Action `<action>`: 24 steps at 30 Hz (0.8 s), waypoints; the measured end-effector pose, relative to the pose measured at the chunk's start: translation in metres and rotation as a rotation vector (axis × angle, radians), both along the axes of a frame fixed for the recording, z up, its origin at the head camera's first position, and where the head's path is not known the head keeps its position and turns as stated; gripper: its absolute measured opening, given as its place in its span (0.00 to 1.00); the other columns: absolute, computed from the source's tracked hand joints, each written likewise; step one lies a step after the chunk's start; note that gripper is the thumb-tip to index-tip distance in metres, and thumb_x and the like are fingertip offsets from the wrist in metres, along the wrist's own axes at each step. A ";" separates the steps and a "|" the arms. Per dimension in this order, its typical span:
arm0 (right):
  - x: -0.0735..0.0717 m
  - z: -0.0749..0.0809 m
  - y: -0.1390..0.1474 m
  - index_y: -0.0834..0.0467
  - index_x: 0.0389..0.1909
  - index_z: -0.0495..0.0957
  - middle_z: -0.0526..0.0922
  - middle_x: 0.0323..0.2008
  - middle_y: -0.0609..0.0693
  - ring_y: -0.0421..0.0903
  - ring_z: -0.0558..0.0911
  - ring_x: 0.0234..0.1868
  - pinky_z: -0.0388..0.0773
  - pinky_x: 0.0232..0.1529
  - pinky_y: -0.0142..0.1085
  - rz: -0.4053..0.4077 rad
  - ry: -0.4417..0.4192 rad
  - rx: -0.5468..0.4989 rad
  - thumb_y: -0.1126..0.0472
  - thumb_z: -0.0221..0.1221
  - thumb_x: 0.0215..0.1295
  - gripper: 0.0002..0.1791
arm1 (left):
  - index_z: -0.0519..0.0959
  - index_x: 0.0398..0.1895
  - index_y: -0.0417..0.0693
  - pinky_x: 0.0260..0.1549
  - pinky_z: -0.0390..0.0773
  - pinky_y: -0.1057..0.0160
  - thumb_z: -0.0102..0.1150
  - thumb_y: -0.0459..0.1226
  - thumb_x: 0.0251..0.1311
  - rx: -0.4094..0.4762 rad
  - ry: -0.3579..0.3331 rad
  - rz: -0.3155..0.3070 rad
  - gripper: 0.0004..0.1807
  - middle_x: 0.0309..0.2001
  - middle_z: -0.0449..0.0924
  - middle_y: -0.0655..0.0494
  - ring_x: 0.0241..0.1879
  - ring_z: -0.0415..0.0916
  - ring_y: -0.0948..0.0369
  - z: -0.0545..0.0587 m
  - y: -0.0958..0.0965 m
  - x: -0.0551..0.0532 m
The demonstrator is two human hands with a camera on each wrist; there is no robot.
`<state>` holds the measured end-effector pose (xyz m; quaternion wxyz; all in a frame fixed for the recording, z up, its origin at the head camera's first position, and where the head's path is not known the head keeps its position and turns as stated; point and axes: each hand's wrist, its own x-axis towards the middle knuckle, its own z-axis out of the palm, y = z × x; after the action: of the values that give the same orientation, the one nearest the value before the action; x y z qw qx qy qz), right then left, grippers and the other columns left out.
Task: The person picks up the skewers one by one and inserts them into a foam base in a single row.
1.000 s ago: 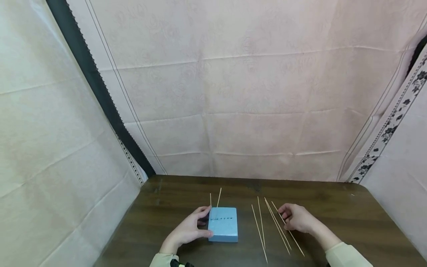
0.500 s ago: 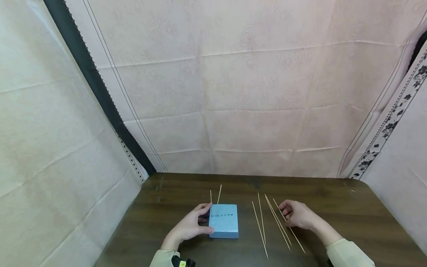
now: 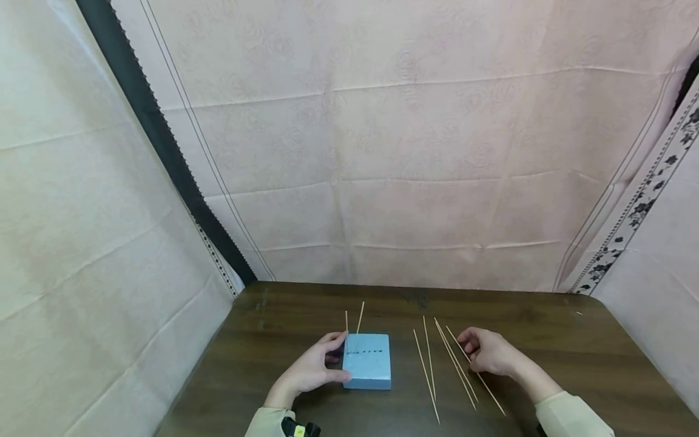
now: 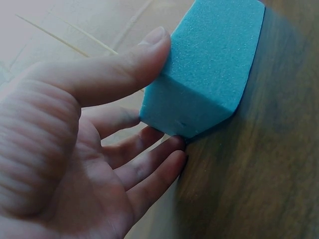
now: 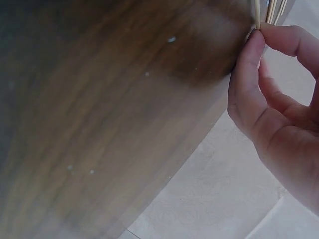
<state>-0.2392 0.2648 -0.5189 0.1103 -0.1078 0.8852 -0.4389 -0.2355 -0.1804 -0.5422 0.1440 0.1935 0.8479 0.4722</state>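
Note:
A pale blue foam block (image 3: 368, 370) with a row of small dark holes lies on the table. Two thin bamboo skewers (image 3: 361, 317) stick up from its left part. My left hand (image 3: 308, 371) holds the block at its left side. In the left wrist view the thumb (image 4: 144, 59) presses on an edge of the block, with the other fingertips against its side. My right hand (image 3: 491, 352) pinches the rightmost bamboo skewer (image 3: 488, 391) between thumb and forefinger. Only a short piece of that skewer (image 5: 257, 15) shows in the right wrist view.
Several loose bamboo skewers (image 3: 426, 376) lie side by side on the brown wooden table (image 3: 306, 303), between block and right hand. Pale cloth hangs (image 3: 409, 182) behind and at both sides. A dark watch-like band (image 3: 299, 428) is on the left wrist.
The near end of the pinched skewer has swung slightly to the right. The left hand and the block hold their places, and the head view has shifted a little.

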 end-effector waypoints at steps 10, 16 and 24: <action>-0.003 -0.001 0.006 0.69 0.57 0.77 0.79 0.39 0.55 0.50 0.78 0.38 0.78 0.33 0.37 0.016 -0.041 -0.010 0.80 0.61 0.44 0.32 | 0.63 0.84 0.49 0.65 0.76 0.36 0.81 0.45 0.60 -0.017 -0.014 0.012 0.52 0.81 0.59 0.42 0.64 0.78 0.43 0.001 0.001 0.001; -0.004 0.000 0.007 0.68 0.61 0.76 0.79 0.41 0.55 0.51 0.77 0.42 0.77 0.35 0.41 -0.001 -0.093 0.003 0.80 0.61 0.47 0.34 | 0.62 0.84 0.48 0.65 0.76 0.37 0.80 0.45 0.60 -0.017 -0.011 0.010 0.52 0.81 0.60 0.43 0.64 0.78 0.43 0.001 0.000 0.000; -0.004 0.003 0.008 0.68 0.64 0.75 0.80 0.43 0.56 0.52 0.77 0.41 0.75 0.36 0.43 0.007 -0.134 0.001 0.80 0.60 0.52 0.33 | 0.63 0.84 0.50 0.64 0.77 0.37 0.81 0.45 0.60 -0.014 -0.013 0.017 0.51 0.81 0.60 0.44 0.64 0.78 0.43 0.000 0.000 0.001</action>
<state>-0.2432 0.2730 -0.5158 0.1707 -0.0813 0.8758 -0.4441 -0.2349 -0.1806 -0.5420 0.1471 0.1822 0.8518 0.4687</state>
